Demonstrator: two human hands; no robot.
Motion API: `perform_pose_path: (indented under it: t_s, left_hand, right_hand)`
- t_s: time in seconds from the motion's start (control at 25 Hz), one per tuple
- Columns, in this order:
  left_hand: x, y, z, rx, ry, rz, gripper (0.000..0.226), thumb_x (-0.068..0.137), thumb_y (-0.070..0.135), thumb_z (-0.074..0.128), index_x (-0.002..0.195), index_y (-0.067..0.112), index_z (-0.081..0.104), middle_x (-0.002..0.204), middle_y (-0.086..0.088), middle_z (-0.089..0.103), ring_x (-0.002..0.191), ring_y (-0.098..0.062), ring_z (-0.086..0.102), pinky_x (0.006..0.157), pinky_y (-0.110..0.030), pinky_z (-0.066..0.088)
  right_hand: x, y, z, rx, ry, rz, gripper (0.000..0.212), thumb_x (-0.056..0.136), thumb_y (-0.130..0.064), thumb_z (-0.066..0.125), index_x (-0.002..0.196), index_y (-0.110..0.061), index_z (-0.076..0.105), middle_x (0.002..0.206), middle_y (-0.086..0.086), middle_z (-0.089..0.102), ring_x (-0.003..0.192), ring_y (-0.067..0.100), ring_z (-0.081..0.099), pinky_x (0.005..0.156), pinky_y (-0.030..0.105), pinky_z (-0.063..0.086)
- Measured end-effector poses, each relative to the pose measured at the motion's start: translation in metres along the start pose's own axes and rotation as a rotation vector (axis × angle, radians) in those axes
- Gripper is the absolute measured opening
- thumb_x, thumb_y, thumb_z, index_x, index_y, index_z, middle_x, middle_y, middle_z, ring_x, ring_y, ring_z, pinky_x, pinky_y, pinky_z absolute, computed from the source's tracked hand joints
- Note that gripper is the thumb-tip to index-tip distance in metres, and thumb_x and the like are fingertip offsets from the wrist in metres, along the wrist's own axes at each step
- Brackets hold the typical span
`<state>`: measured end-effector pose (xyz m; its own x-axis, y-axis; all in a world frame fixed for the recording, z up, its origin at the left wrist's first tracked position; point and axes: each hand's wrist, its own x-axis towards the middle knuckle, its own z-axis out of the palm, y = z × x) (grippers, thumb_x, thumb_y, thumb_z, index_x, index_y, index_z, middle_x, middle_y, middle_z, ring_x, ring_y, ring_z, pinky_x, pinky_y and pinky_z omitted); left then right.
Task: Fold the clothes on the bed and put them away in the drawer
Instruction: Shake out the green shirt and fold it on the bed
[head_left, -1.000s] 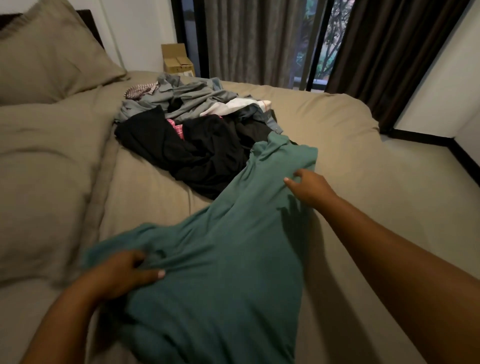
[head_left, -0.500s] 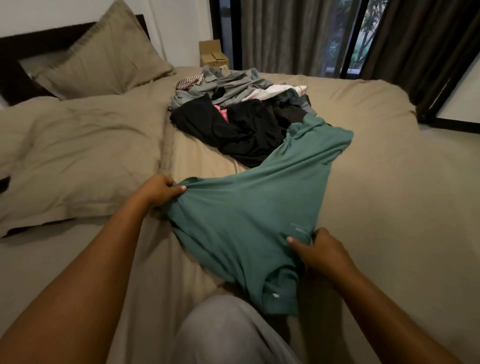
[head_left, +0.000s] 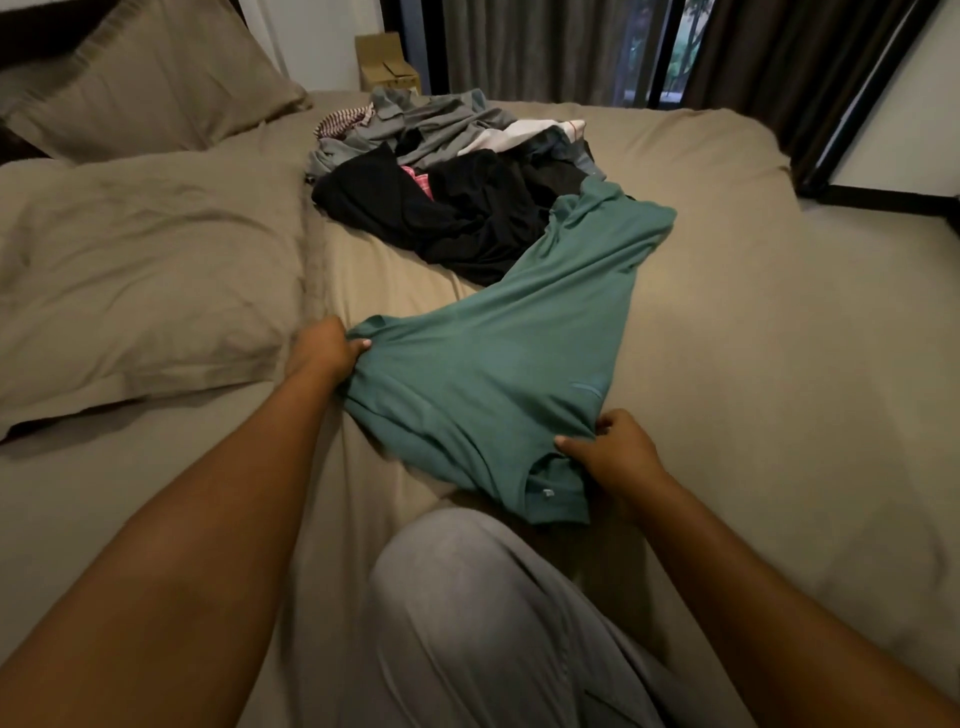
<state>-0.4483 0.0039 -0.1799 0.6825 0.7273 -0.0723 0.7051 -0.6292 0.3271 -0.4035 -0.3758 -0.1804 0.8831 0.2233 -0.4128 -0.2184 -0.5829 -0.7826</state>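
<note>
The teal shirt (head_left: 509, 374) lay on the bed (head_left: 753, 322), its far end touching the clothes pile (head_left: 457, 208). The left grip (head_left: 324, 351) clutched its near edge; the right grip (head_left: 615, 457) pinched it, seemingly near the collar.

Reaching forward with both bare arms, gripping the teal shirt (head_left: 498, 374) with left hand (head_left: 324, 349) and right hand (head_left: 618, 457), fingers curled.

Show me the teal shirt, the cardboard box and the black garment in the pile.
teal shirt (head_left: 498, 374), head view, middle of its spread body.
cardboard box (head_left: 385, 65), head view, its front face.
black garment (head_left: 441, 223), head view, its rumpled middle.
</note>
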Motion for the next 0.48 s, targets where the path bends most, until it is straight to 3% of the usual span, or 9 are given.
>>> perform_pose_path:
  t_s: [0.12,0.2,0.32,0.48]
  left_hand:
    - [0.000,-0.005,-0.001,-0.017,0.018,-0.013,0.045,0.095,0.041,0.064,0.115,0.002,0.057,0.119,-0.028,0.062,0.110,-0.044,0.059,0.090,-0.045,0.048]
    - [-0.003,-0.002,0.001,-0.014,0.008,-0.014,0.046,0.095,0.044,0.063,0.119,0.006,0.056,0.122,-0.025,0.062,0.113,-0.043,0.058,0.092,-0.045,0.048]
    - [-0.009,0.003,0.002,0.003,0.007,0.035,0.045,0.096,0.050,0.057,0.116,0.010,0.059,0.117,-0.021,0.063,0.110,-0.041,0.059,0.087,-0.042,0.046]
    - [-0.012,-0.009,-0.002,-0.032,-0.010,0.068,0.032,0.100,0.039,0.055,0.102,0.007,0.056,0.114,-0.026,0.064,0.104,-0.041,0.059,0.078,-0.038,0.040]
  right_hand:
    - [0.002,0.003,-0.003,0.121,-0.022,0.058,0.046,0.077,-0.032,0.088,0.104,-0.010,0.057,0.113,0.013,0.067,0.097,0.031,0.067,0.088,0.051,0.058]
    - [-0.003,0.005,-0.003,0.214,-0.070,0.092,0.051,0.075,-0.032,0.089,0.109,-0.008,0.058,0.111,0.014,0.068,0.096,0.032,0.069,0.086,0.052,0.060]
    - [-0.018,0.006,-0.004,0.265,-0.177,0.124,0.059,0.073,-0.024,0.091,0.113,-0.013,0.049,0.112,0.010,0.064,0.097,0.030,0.068,0.080,0.050,0.062]
    - [-0.032,0.014,-0.017,0.153,-0.224,0.133,0.043,0.081,-0.015,0.083,0.111,-0.012,0.053,0.103,0.014,0.064,0.079,0.025,0.067,0.065,0.039,0.061]
